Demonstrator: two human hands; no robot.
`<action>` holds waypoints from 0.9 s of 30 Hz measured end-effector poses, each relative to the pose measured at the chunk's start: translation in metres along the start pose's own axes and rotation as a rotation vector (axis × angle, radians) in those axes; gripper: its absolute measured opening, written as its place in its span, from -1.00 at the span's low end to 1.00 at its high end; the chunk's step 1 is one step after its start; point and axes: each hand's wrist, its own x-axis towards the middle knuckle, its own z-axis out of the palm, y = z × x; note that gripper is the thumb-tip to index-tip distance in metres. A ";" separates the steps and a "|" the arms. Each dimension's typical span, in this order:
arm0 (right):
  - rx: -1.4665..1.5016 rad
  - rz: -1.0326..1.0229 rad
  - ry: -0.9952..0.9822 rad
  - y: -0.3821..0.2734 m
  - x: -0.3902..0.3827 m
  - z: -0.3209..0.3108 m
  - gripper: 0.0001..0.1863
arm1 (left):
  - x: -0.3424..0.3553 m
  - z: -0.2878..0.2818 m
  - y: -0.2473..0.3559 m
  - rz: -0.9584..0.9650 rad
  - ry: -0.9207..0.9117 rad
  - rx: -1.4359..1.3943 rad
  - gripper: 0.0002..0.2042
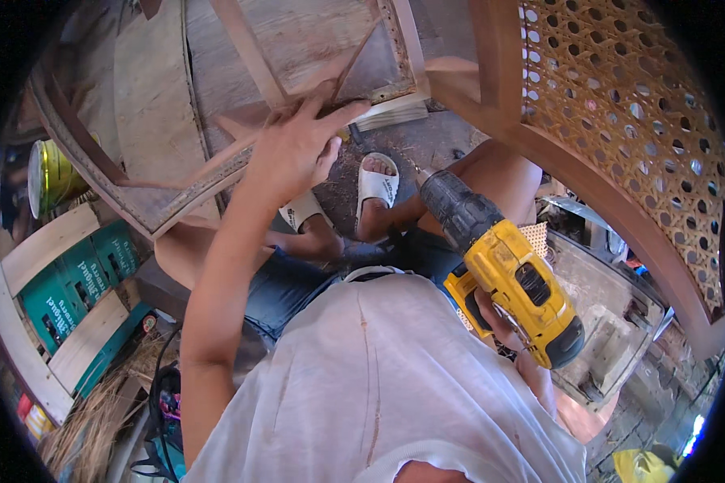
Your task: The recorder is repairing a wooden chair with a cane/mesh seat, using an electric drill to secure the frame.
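My left hand (294, 149) rests on the near rail of a wooden chair frame (242, 153). Its fingers are stretched out over the wood, the index finger pointing right toward a corner, and the thumb stands apart. In my right hand (501, 324) is a yellow and black cordless drill (511, 270), gripped by its handle. The drill's thin bit points up and left, apart from the frame. Part of my right hand is hidden behind the drill body. Right of the frame's corner rises a curved wooden panel with woven cane (620, 105).
Green crates (76, 282) with pale wooden slats stand at the left, near dry fibre strands (97, 419). A yellow-green can (56, 177) sits above them. At the right lies a worn grey case (600, 322). My feet in white slides (377, 189) are under the frame.
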 end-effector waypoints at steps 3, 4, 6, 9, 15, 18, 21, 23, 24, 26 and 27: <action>-0.461 -0.065 0.044 -0.001 0.005 0.002 -0.49 | -0.019 -0.017 -0.010 -0.100 0.076 -0.063 -0.76; -0.483 -0.072 0.040 -0.002 0.011 0.003 -0.50 | -0.031 -0.028 -0.015 -0.184 0.119 -0.055 -0.81; -0.498 -0.069 0.036 -0.006 0.022 0.007 -0.51 | -0.057 -0.049 -0.023 -0.260 0.168 -0.037 -0.83; -0.510 -0.060 0.025 -0.011 0.037 0.013 -0.52 | -0.079 -0.065 -0.038 -0.460 0.087 -0.171 -0.72; -0.550 -0.026 -0.002 -0.021 0.045 0.022 -0.56 | -0.076 -0.057 -0.063 -0.398 -0.085 0.182 -0.43; -0.558 -0.009 -0.019 -0.029 0.046 0.029 -0.57 | -0.071 -0.050 -0.068 -0.363 -0.090 0.243 -0.44; -0.572 -0.020 -0.038 -0.039 0.051 0.038 -0.59 | -0.069 -0.049 -0.066 -0.435 -0.118 0.230 -0.48; -0.587 -0.038 -0.051 -0.047 0.056 0.045 -0.60 | -0.069 -0.052 -0.064 -0.421 -0.081 0.227 -0.54; -0.598 -0.050 -0.060 -0.051 0.060 0.048 -0.60 | -0.069 -0.052 -0.062 -0.426 -0.094 0.212 -0.54; -0.622 -0.076 -0.074 -0.061 0.066 0.056 -0.61 | -0.067 -0.053 -0.062 -0.474 -0.138 0.222 -0.56; -0.635 -0.091 -0.081 -0.065 0.070 0.059 -0.62 | -0.067 -0.052 -0.062 -0.502 -0.167 0.212 -0.56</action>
